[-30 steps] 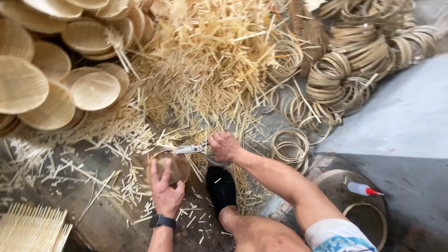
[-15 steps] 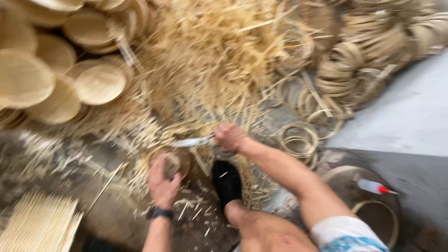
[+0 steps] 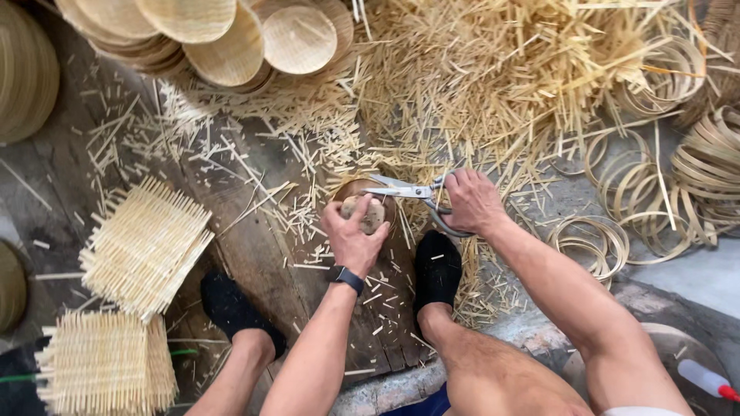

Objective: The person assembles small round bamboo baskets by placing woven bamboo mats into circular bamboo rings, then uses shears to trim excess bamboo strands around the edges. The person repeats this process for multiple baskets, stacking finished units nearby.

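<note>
Scissors [image 3: 412, 192] swung onto disc [image 3: 362, 208] under left grip [image 3: 352, 235].

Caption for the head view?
Left hand presses a round woven disc down; right hand holds open scissors at it.

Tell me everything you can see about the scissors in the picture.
The scissors look like metal, with long pale blades and grey loop handles. The right hand grips the handles. They lie almost level, blades open and pointing left toward the small round woven piece held by the left hand, above the wooden board.
</note>
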